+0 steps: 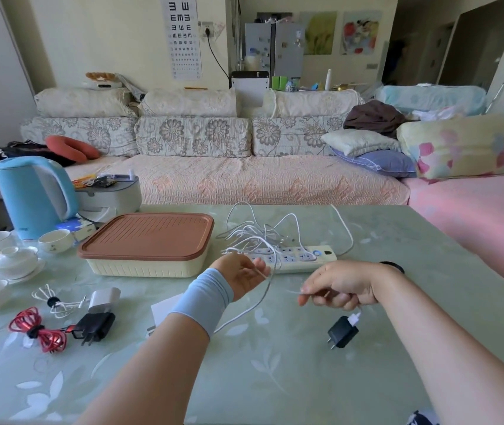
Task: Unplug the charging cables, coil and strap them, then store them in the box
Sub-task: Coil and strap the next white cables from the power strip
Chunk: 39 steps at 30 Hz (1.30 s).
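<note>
My left hand (243, 276) holds a white cable (252, 305) that loops down to the table and back under my wrist. My right hand (341, 285) pinches the same cable near its other end, and a black charger plug (342, 331) hangs from it just above the table. Behind my hands lies a white power strip (298, 257) under a tangle of white cables (260, 233). The cream box with a brown lid (149, 243) stands shut to the left of the strip. A strapped red cable with a black plug (40, 329) and a strapped white cable (53, 302) lie at the left.
A white charger (103, 299) lies beside the strapped cables. A blue kettle (34, 196), a grey container (112, 194) and white tea cups (14, 260) crowd the table's left side. A sofa runs along the far edge of the green glass table (275, 378).
</note>
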### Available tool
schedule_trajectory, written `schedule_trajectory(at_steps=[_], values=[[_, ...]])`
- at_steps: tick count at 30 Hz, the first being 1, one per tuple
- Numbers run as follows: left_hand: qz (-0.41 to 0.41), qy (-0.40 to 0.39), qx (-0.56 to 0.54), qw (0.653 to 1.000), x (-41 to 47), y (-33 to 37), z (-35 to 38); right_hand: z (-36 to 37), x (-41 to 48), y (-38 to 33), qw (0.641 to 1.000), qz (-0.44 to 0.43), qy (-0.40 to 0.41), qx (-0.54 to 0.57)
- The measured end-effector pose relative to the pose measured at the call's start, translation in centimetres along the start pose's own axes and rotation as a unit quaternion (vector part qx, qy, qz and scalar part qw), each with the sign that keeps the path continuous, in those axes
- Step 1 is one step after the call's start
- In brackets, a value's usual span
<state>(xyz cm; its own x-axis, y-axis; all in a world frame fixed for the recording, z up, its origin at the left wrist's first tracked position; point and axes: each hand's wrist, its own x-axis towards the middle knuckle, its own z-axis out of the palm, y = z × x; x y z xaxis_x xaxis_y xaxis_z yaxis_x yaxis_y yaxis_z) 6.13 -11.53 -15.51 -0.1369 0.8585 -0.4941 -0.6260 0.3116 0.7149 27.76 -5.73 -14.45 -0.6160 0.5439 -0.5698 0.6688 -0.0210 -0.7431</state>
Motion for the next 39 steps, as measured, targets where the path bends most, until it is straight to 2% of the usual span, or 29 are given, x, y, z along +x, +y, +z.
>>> schedule_trajectory(at_steps=[4,6,9,14,16,18,20,24,26,28,29,30,32,35,36,37,39], values=[[0.042,0.023,0.06,0.997,0.4,-0.8,0.5,0.0,1.2,0.4,0.979,0.014,0.141,-0.146],[0.057,0.031,0.146,0.987,0.2,-1.3,1.0,0.5,2.2,0.4,0.954,0.002,0.216,-0.206],[0.064,0.038,0.29,0.954,0.0,-1.2,0.8,1.5,3.7,0.2,0.906,-0.031,0.296,-0.301],[0.097,0.008,0.338,0.936,-0.9,-0.3,0.4,3.0,3.4,-2.7,0.877,-0.17,0.411,-0.181],[0.112,-0.039,0.363,0.924,-1.4,-0.5,0.4,3.8,3.2,-3.6,0.885,-0.178,0.403,-0.148],[0.123,-0.061,0.418,0.898,-1.5,-0.8,0.2,4.1,3.0,-3.8,0.905,-0.16,0.38,-0.107],[0.152,-0.046,0.502,0.85,-1.1,-0.9,-0.1,3.9,2.6,-3.8,0.929,-0.123,0.336,-0.093],[0.233,-0.032,0.617,0.751,-0.4,-1.3,-0.6,3.1,2.4,-3.1,0.945,-0.089,0.299,-0.099],[0.23,-0.048,0.637,0.735,-0.7,-1.2,-0.5,3.0,2.5,-2.6,0.951,-0.095,0.291,-0.049],[0.206,-0.061,0.623,0.752,-1.1,-1.0,-0.3,2.9,2.6,-2.3,0.952,-0.117,0.284,-0.003],[0.213,-0.055,0.624,0.75,-1.1,-0.9,-0.2,2.9,2.6,-2.3,0.952,-0.131,0.278,0.007],[0.24,-0.04,0.637,0.731,-1.0,-0.9,-0.1,2.8,2.8,-2.2,0.951,-0.146,0.271,0.002],[0.327,0.013,0.669,0.667,-0.9,-1.0,0.0,2.9,2.9,-2.3,0.947,-0.17,0.27,-0.035],[0.445,0.098,0.665,0.593,0.0,-0.6,-0.3,3.1,2.8,-2.6,0.931,-0.212,0.289,-0.069],[0.464,0.111,0.66,0.58,0.4,-0.2,-0.5,3.1,2.7,-2.7,0.93,-0.24,0.276,-0.04],[0.475,0.11,0.65,0.582,0.8,0.1,-0.8,3.2,2.4,-2.8,0.929,-0.268,0.256,-0.01],[0.475,0.083,0.625,0.614,1.3,0.4,-1.3,3.2,2.0,-3.1,0.922,-0.319,0.22,0.019]])
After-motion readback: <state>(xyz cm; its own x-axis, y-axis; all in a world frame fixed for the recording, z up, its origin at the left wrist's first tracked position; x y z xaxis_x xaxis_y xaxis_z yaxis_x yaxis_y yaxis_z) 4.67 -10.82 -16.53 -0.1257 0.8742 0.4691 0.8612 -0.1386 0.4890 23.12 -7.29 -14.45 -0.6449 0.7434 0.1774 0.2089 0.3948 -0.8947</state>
